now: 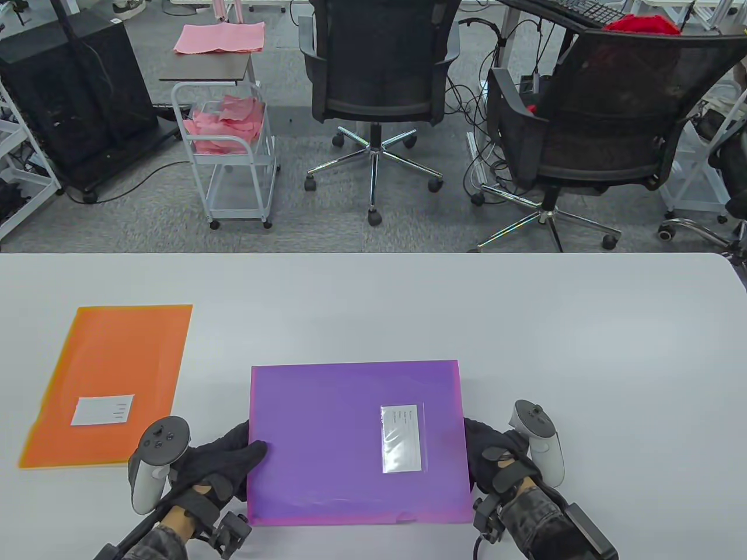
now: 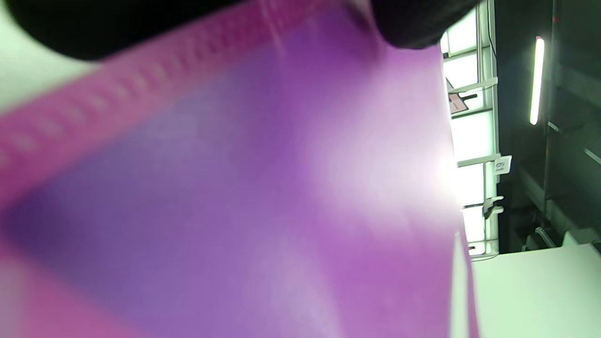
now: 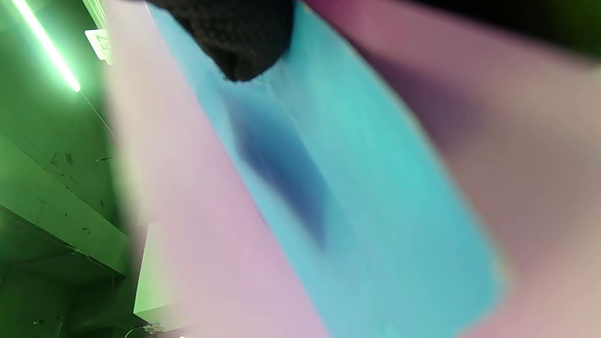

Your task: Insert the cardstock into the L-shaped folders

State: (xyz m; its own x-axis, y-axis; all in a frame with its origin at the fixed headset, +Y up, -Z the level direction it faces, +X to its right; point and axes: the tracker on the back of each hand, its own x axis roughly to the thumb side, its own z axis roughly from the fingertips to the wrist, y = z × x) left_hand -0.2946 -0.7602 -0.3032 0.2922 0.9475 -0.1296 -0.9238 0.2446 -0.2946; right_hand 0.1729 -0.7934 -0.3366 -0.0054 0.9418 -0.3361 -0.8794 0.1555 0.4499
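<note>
Purple translucent plastic L-shaped folder (image 1: 356, 440) lies flat at the near middle of the white table (image 1: 525, 315), its long sides running left to right. Its body reads violet, while a thin pink band shows along the left and near edges. A small notch cuts into the near edge right of centre. A white label in a clear glossy pocket (image 1: 401, 437) sits right of centre, turned sideways so its printed lines run toward the far edge. Faint glare streaks cross the surface.

The left hand (image 1: 219, 461), in a black sensor glove with a grey tracker on its back, grips the folder's left edge, thumb lying over the top face. In the left wrist view the folder (image 2: 263, 197) fills the frame, blurred, with a dark gloved fingertip (image 2: 413, 23) on it at the top. The right hand (image 1: 496, 461) grasps the right edge, fingers curled at the rim. The right wrist view is heavily blurred: a black fingertip (image 3: 239, 42) rests on a light blue sheet (image 3: 352, 188) between pinkish surfaces; whether that sheet is the cardstock I cannot tell.

An orange translucent folder with a white label (image 1: 108, 385) lies flat well apart to the left, angled slightly.
</note>
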